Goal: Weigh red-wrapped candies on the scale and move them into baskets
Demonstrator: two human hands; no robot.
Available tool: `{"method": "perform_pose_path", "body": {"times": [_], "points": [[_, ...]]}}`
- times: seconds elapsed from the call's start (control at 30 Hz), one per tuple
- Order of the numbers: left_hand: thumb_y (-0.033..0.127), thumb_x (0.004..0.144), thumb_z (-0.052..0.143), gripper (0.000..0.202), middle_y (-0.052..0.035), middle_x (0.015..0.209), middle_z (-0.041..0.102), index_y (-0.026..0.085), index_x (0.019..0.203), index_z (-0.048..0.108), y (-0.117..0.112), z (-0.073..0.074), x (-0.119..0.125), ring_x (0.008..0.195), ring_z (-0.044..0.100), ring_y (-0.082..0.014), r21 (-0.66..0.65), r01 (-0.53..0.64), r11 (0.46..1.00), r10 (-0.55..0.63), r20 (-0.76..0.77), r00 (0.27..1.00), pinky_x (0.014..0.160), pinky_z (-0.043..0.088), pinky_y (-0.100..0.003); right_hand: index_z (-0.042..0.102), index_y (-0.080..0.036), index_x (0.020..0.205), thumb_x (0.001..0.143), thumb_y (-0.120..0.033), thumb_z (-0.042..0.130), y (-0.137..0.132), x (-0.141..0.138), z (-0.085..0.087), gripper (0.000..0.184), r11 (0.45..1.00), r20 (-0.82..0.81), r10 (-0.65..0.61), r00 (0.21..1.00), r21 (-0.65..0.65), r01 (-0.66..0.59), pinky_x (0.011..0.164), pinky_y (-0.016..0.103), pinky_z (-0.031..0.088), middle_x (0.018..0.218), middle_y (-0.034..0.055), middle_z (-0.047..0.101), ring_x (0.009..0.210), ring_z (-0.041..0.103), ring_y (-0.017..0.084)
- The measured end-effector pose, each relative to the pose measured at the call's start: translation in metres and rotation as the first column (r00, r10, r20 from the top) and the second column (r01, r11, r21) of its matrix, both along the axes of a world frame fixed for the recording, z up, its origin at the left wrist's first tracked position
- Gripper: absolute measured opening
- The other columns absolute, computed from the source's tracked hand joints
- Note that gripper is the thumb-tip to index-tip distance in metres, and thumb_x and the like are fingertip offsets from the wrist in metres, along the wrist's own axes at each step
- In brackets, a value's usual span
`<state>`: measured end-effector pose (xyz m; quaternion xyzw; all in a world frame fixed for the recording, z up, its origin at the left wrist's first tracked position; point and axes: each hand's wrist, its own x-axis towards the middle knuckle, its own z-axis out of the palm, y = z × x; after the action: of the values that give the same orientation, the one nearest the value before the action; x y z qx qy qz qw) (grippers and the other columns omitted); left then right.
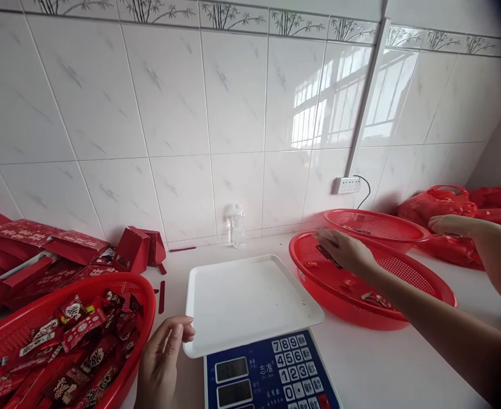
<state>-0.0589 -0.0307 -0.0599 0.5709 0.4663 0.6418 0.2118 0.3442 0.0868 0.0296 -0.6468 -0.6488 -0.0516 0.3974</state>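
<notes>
Left hand (161,363): loosely half-curled, fingertips against near-left corner of tray (250,295), atop scale (271,375). Right hand (346,250): pinches dark packet (328,253) inside near basket (348,312), just right of tray. Left basket (148,301): heaped with red packets (80,329). Another person's hand (446,224): beside rear basket (404,227), grip unclear.

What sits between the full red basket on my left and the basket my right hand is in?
The weighing scale with its white tray, seen in the head view; your left hand is at the tray's left corner.
</notes>
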Motion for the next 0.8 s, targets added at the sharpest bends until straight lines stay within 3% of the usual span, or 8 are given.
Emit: {"method": "perform_pose_path", "body": {"times": [0.17, 0.27, 0.33, 0.47, 0.57, 0.67, 0.73, 0.8], "points": [[0.053, 0.09, 0.053, 0.035, -0.0018, 0.072, 0.065, 0.022, 0.085, 0.069, 0.004, -0.003, -0.002, 0.073, 0.06, -0.0177, -0.001, 0.026, 1.0, -0.026, 0.045, 0.999, 0.07, 0.052, -0.024, 0.068, -0.014, 0.092, 0.088, -0.054, 0.048, -0.006, 0.018, 0.001, 0.045, 0.989, -0.134, 0.028, 0.991, -0.14, -0.047, 0.059, 0.03, 0.041, 0.081, 0.0127, 0.07, 0.074, 0.066, 0.025], [0.052, 0.09, 0.053, 0.033, -0.0009, 0.073, 0.064, 0.022, 0.091, 0.068, 0.007, -0.006, -0.004, 0.073, 0.058, -0.0173, 0.014, 0.077, 0.997, -0.079, 0.125, 0.989, 0.074, 0.05, -0.025, 0.064, -0.008, 0.114, 0.092, -0.056, 0.038, -0.01, 0.019, 0.001, 0.059, 0.987, -0.269, 0.045, 0.962, -0.136, -0.085, 0.076, 0.034, 0.046, 0.107, 0.0201, 0.067, 0.107, 0.062, 0.031], [0.051, 0.09, 0.053, 0.033, -0.0004, 0.073, 0.062, 0.022, 0.093, 0.067, 0.008, -0.007, -0.005, 0.073, 0.057, -0.0172, 0.014, 0.116, 0.993, -0.117, 0.166, 0.979, 0.074, 0.048, -0.027, 0.056, -0.005, 0.125, 0.095, -0.057, 0.03, -0.018, 0.015, 0.002, 0.065, 0.981, -0.363, 0.078, 0.928, -0.138, -0.136, 0.081, 0.035, 0.048, 0.115, 0.0229, 0.064, 0.119, 0.055, 0.032], [0.049, 0.091, 0.054, 0.032, -0.0008, 0.073, 0.062, 0.02, 0.094, 0.066, 0.008, -0.008, -0.003, 0.072, 0.056, -0.0168, 0.004, 0.154, 0.988, -0.152, 0.188, 0.97, 0.073, 0.047, -0.027, 0.043, -0.01, 0.14, 0.099, -0.058, 0.027, -0.045, -0.007, 0.006, 0.064, 0.946, -0.531, 0.186, 0.827, -0.131, -0.297, 0.085, 0.029, 0.05, 0.122, 0.0215, 0.062, 0.12, 0.056, 0.027], [0.047, 0.092, 0.054, 0.03, -0.0012, 0.074, 0.062, 0.019, 0.091, 0.065, 0.002, 0.0, 0.004, 0.071, 0.056, -0.0159, -0.02, 0.158, 0.987, -0.152, 0.184, 0.971, 0.071, 0.047, -0.026, 0.045, -0.022, 0.139, 0.094, -0.065, 0.037, -0.06, -0.025, 0.003, 0.063, 0.924, -0.67, 0.204, 0.714, -0.109, -0.365, 0.08, 0.028, 0.054, 0.128, 0.0181, 0.059, 0.113, 0.061, 0.027], [0.044, 0.092, 0.055, 0.027, -0.0008, 0.072, 0.062, 0.019, 0.088, 0.064, -0.009, 0.017, 0.012, 0.069, 0.058, -0.0145, -0.071, 0.17, 0.983, -0.156, 0.171, 0.973, 0.066, 0.048, -0.024, 0.059, -0.026, 0.125, 0.085, -0.068, 0.053, -0.065, -0.045, -0.006, 0.059, 0.893, -0.558, 0.331, 0.761, -0.075, -0.443, 0.073, 0.029, 0.059, 0.117, 0.0146, 0.067, 0.1, 0.068, 0.028], [0.043, 0.091, 0.055, 0.027, -0.0011, 0.072, 0.063, 0.018, 0.09, 0.064, -0.018, 0.032, 0.011, 0.069, 0.06, -0.0147, -0.104, 0.219, 0.97, -0.204, 0.131, 0.97, 0.066, 0.049, -0.025, 0.065, -0.027, 0.116, 0.081, -0.065, 0.059, -0.071, -0.063, -0.013, 0.052, 0.813, -0.322, 0.532, 0.783, -0.063, -0.579, 0.075, 0.027, 0.059, 0.107, 0.0108, 0.071, 0.095, 0.07, 0.026], [0.041, 0.09, 0.057, 0.024, -0.0025, 0.078, 0.065, 0.018, 0.094, 0.064, -0.027, 0.048, 0.005, 0.074, 0.062, -0.0162, -0.162, 0.263, 0.951, -0.262, 0.025, 0.965, 0.068, 0.05, -0.026, 0.067, -0.034, 0.115, 0.084, -0.063, 0.057, -0.087, -0.087, -0.017, 0.043, 0.715, -0.043, 0.691, 0.722, -0.109, -0.691, 0.075, 0.023, 0.059, 0.104, 0.0041, 0.073, 0.092, 0.071, 0.022]]}}
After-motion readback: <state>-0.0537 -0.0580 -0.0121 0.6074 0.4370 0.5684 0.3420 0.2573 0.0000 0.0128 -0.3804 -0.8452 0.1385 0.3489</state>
